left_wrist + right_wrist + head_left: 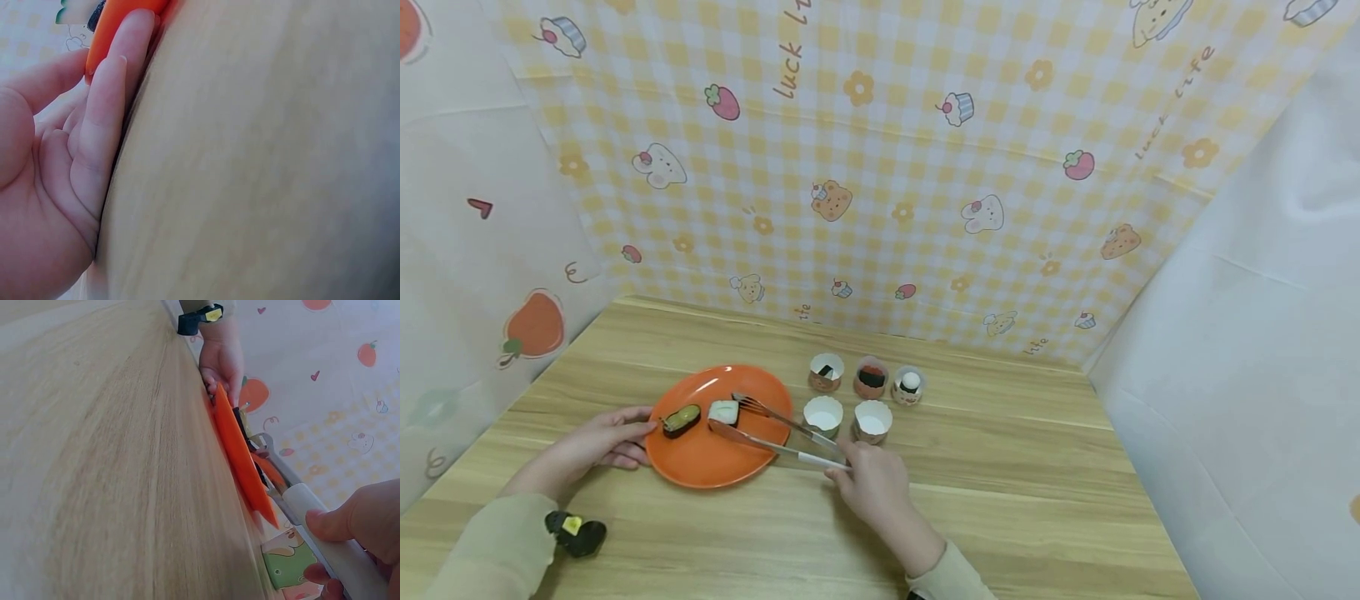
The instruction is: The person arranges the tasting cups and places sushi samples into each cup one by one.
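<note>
My left hand grips the left rim of an orange plate, with the thumb at its upper edge and fingers underneath. My right hand holds metal tongs by their white handles. One arm of the tongs ends in fork tines, the other in a flat blade. These tips lie on either side of a sushi piece with a white top and dark base, over the plate. Left of it on the plate rests another sushi piece, yellow-green on top with a dark wrap.
Right of the plate stand several small paper cups. In the back row, one has a black-and-white piece, one a red-and-black piece, one a white-topped piece. Two front cups show white insides. Patterned cloth rises behind the wooden table.
</note>
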A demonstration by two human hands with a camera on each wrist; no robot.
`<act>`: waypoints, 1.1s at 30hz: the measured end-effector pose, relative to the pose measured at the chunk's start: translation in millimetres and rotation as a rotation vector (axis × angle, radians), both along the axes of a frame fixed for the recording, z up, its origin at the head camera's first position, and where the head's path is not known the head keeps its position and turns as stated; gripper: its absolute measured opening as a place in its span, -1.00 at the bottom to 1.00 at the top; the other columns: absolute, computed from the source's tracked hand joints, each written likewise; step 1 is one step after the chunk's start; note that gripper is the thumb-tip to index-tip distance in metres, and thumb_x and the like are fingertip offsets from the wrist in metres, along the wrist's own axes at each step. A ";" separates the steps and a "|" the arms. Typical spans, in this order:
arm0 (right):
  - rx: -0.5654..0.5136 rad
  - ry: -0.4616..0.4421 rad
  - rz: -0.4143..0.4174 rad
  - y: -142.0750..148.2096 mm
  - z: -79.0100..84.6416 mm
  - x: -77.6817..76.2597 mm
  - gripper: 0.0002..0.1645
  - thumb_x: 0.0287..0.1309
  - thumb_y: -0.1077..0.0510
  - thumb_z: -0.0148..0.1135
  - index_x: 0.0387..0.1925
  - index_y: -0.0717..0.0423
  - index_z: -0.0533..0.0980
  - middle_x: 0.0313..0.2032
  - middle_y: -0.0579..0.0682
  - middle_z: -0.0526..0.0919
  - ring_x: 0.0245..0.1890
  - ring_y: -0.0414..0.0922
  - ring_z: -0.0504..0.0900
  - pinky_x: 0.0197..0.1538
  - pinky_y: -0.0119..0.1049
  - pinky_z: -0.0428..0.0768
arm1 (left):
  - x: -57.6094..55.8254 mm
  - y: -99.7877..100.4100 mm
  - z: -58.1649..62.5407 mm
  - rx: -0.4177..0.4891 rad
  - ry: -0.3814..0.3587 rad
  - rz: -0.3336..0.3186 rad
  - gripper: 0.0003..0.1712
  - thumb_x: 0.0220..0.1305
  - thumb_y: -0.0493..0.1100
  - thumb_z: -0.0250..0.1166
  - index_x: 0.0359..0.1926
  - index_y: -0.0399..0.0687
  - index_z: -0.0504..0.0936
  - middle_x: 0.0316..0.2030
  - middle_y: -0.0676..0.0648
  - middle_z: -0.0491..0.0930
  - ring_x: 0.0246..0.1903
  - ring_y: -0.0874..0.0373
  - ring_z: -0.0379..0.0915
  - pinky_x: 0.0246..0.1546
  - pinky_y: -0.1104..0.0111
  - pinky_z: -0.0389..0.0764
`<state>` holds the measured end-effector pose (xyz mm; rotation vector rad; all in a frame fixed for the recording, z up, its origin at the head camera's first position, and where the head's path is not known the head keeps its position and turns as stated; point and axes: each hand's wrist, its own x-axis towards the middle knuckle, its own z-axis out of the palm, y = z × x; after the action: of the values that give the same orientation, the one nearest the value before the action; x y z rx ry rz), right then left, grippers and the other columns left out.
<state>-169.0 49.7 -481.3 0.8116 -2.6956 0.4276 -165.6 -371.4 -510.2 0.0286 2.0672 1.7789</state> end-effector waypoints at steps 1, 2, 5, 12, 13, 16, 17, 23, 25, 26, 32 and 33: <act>0.000 0.000 0.000 0.1 -0.1 0.1 -0.65 -0.04 -0.12 0.45 -0.21 -0.08 0.64 -0.64 -0.28 0.41 -0.72 -0.33 0.26 -0.70 -0.42 0.17 | 0.1 0.0 -0.1 0.000 0.001 0.000 -0.22 0.48 -0.09 0.02 0.32 -0.61 -0.16 -0.33 -0.12 0.66 -0.37 0.01 0.65 -0.35 0.25 0.67; 0.000 -0.002 0.000 0.3 -0.3 0.2 -0.64 -0.03 -0.12 0.45 -0.21 -0.08 0.64 -0.65 -0.28 0.40 -0.72 -0.33 0.26 -0.70 -0.43 0.17 | 0.1 0.0 -0.2 -0.001 0.000 0.000 -0.22 0.48 -0.09 0.02 0.32 -0.61 -0.16 -0.33 -0.12 0.66 -0.37 0.01 0.65 -0.35 0.25 0.67; -0.005 -0.001 0.004 0.9 -1.0 0.5 -0.63 -0.04 -0.11 0.45 -0.19 -0.08 0.64 -0.64 -0.28 0.40 -0.72 -0.33 0.25 -0.70 -0.43 0.17 | 0.1 -0.4 -0.7 -0.001 0.001 -0.004 -0.21 0.48 -0.08 0.02 0.33 -0.60 -0.17 -0.34 -0.13 0.66 -0.37 0.01 0.65 -0.35 0.25 0.67; -0.012 -0.007 0.002 2.9 -0.8 1.2 -0.62 -0.04 -0.11 0.45 -0.15 -0.11 0.64 -0.63 -0.29 0.41 -0.71 -0.34 0.26 -0.68 -0.44 0.18 | 0.5 -0.7 -1.2 -0.003 0.002 0.002 -0.21 0.48 -0.08 0.03 0.33 -0.60 -0.16 -0.34 -0.13 0.66 -0.37 0.00 0.65 -0.35 0.25 0.67; -0.009 -0.008 0.000 3.2 -0.6 1.1 -0.62 -0.04 -0.12 0.44 -0.15 -0.11 0.64 -0.63 -0.29 0.42 -0.71 -0.34 0.26 -0.68 -0.44 0.19 | 0.5 -0.6 -1.2 -0.004 0.000 0.004 -0.21 0.48 -0.07 0.03 0.33 -0.60 -0.16 -0.34 -0.13 0.66 -0.37 0.00 0.65 -0.35 0.25 0.67; -0.001 -0.011 -0.006 4.3 0.3 0.6 -0.61 -0.03 -0.12 0.44 -0.14 -0.10 0.65 -0.63 -0.28 0.44 -0.71 -0.33 0.28 -0.68 -0.44 0.19 | 0.4 -0.2 -1.2 -0.007 -0.003 0.008 -0.21 0.48 -0.07 0.03 0.33 -0.59 -0.15 -0.34 -0.12 0.66 -0.37 0.00 0.65 -0.34 0.24 0.67; 0.001 -0.010 -0.007 4.8 0.4 0.3 -0.61 -0.03 -0.12 0.44 -0.15 -0.09 0.65 -0.62 -0.28 0.44 -0.70 -0.33 0.28 -0.68 -0.44 0.19 | 0.4 -0.2 -1.0 -0.008 -0.003 0.008 -0.21 0.48 -0.07 0.03 0.33 -0.60 -0.15 -0.34 -0.12 0.66 -0.37 0.00 0.65 -0.34 0.24 0.67; -0.013 -0.004 0.002 8.2 2.4 1.0 -0.63 -0.03 -0.11 0.44 -0.19 -0.05 0.65 -0.63 -0.28 0.42 -0.71 -0.33 0.27 -0.69 -0.44 0.18 | 0.5 0.3 -0.4 -0.010 -0.006 0.011 -0.21 0.48 -0.07 0.03 0.32 -0.60 -0.15 -0.33 -0.11 0.66 -0.37 0.00 0.65 -0.35 0.24 0.67; -0.017 -0.002 0.005 9.2 2.7 1.1 -0.63 -0.03 -0.11 0.44 -0.20 -0.05 0.65 -0.63 -0.29 0.41 -0.71 -0.33 0.26 -0.69 -0.44 0.18 | 0.4 0.5 -0.6 -0.009 -0.009 0.012 -0.21 0.47 -0.07 0.04 0.33 -0.60 -0.14 -0.33 -0.11 0.65 -0.37 0.00 0.65 -0.34 0.24 0.67; -0.020 -0.002 0.006 9.6 2.9 1.2 -0.64 -0.03 -0.11 0.45 -0.20 -0.05 0.65 -0.63 -0.29 0.41 -0.71 -0.33 0.26 -0.69 -0.44 0.18 | 0.3 0.6 -0.6 -0.009 -0.010 0.012 -0.21 0.47 -0.07 0.04 0.33 -0.60 -0.14 -0.32 -0.10 0.65 -0.37 0.00 0.65 -0.34 0.24 0.67; -0.037 -0.003 0.017 12.2 5.1 2.6 -0.64 -0.04 -0.10 0.45 -0.20 -0.07 0.65 -0.62 -0.29 0.42 -0.70 -0.34 0.28 -0.69 -0.45 0.18 | 0.2 0.9 0.2 -0.008 -0.013 0.016 -0.22 0.48 -0.08 0.03 0.33 -0.59 -0.14 -0.32 -0.09 0.65 -0.37 0.01 0.65 -0.34 0.25 0.67; -0.039 0.001 0.019 12.7 5.6 2.9 -0.64 -0.04 -0.10 0.45 -0.20 -0.06 0.65 -0.61 -0.29 0.43 -0.70 -0.34 0.28 -0.69 -0.46 0.18 | 0.3 1.1 0.6 -0.008 -0.014 0.019 -0.22 0.48 -0.08 0.04 0.33 -0.59 -0.14 -0.32 -0.09 0.65 -0.38 0.01 0.65 -0.35 0.25 0.67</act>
<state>-166.1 62.4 -475.7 0.8263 -2.6723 0.4828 -165.3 -370.2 -509.7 -0.0065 2.0713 1.7770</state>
